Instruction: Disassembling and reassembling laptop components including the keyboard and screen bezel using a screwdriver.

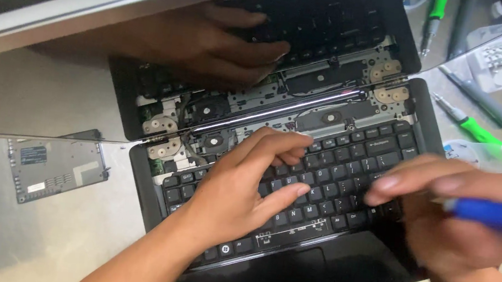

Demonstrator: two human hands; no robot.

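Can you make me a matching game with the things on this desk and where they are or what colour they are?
Things:
1. left hand
2. right hand
3. screwdriver
4. metal cover plate

Places or colours:
A. has a bright green handle
B. lies flat on the table, left of the laptop
C. holds a blue tool
D. rests palm down on the laptop keyboard

Pairs: 1-D, 2-C, 3-A, 4-B
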